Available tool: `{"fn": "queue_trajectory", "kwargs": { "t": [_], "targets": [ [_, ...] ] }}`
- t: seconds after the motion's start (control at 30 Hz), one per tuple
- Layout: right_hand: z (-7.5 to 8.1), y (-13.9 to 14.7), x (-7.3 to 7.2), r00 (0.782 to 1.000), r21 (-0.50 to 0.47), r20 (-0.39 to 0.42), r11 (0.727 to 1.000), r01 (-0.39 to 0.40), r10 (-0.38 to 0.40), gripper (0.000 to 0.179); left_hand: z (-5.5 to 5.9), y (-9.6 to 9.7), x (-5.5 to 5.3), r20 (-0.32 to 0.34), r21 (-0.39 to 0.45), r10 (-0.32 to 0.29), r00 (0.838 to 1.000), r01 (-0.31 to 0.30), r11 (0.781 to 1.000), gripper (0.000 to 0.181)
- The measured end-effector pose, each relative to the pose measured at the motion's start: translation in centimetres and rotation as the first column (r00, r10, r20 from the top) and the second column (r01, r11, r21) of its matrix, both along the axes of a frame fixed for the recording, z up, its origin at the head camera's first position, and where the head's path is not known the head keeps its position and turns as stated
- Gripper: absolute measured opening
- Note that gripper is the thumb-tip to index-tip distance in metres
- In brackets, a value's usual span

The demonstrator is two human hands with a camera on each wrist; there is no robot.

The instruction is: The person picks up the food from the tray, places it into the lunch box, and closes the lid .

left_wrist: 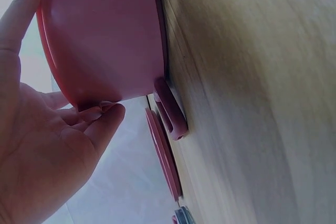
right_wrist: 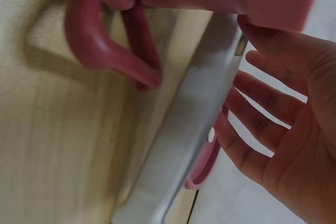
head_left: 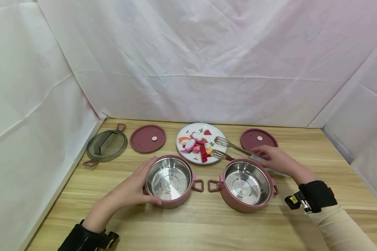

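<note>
In the head view my left hand (head_left: 133, 190) holds a dusty-red pot (head_left: 176, 204) with a steel inside, thumb on the near wall and fingers round its left and far side. The left wrist view shows this pot's wall (left_wrist: 105, 35) close up. My right hand (head_left: 271, 157) is at the metal tongs (head_left: 238, 149) behind a second dusty-red pot (head_left: 243, 207). Its fingers (right_wrist: 257, 108) are spread, rather straight, along the tongs' edge; the thumb tip is partly hidden behind the pot's handle mount. The tongs' slotted ends point left, and the pot hides part of the lower arm.
A white patterned plate (head_left: 188, 129) with cut vegetable pieces stands at the back, near the tongs' ends. Red lids (head_left: 144, 139) lie at the back left and back right (head_left: 251, 136). A glass lid (head_left: 113, 150) sits far left. White cloth (head_left: 188, 97) surrounds the wooden table (head_left: 176, 230).
</note>
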State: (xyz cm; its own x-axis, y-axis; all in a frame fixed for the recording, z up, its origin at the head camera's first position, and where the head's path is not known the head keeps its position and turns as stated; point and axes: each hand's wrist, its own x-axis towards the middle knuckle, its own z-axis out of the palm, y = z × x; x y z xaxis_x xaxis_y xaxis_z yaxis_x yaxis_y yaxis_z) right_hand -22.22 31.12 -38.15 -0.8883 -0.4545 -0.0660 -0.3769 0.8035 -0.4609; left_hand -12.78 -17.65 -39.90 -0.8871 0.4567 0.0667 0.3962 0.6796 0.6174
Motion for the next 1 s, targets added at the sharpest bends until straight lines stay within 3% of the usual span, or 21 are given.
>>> {"fn": "queue_trajectory", "kwargs": {
  "t": [0.27,0.67,1.0],
  "targets": [
    [-1.2,0.0,-0.1,0.991,0.053,-0.121,0.998,-0.044,0.050,0.044,0.0,0.1,0.0,0.017,0.024,0.001,1.000,-0.002,1.000,0.129],
    [-1.0,-0.5,0.0,0.994,0.069,-0.094,0.996,-0.048,0.055,0.046,0.1,0.2,0.2,0.004,0.045,-0.007,1.000,0.007,0.999,0.127],
    [-1.4,-0.4,-0.2,0.990,0.070,-0.123,0.996,-0.058,0.067,0.045,0.0,0.2,0.3,0.005,0.052,-0.008,1.000,0.008,0.999,0.126]
  ]
}}
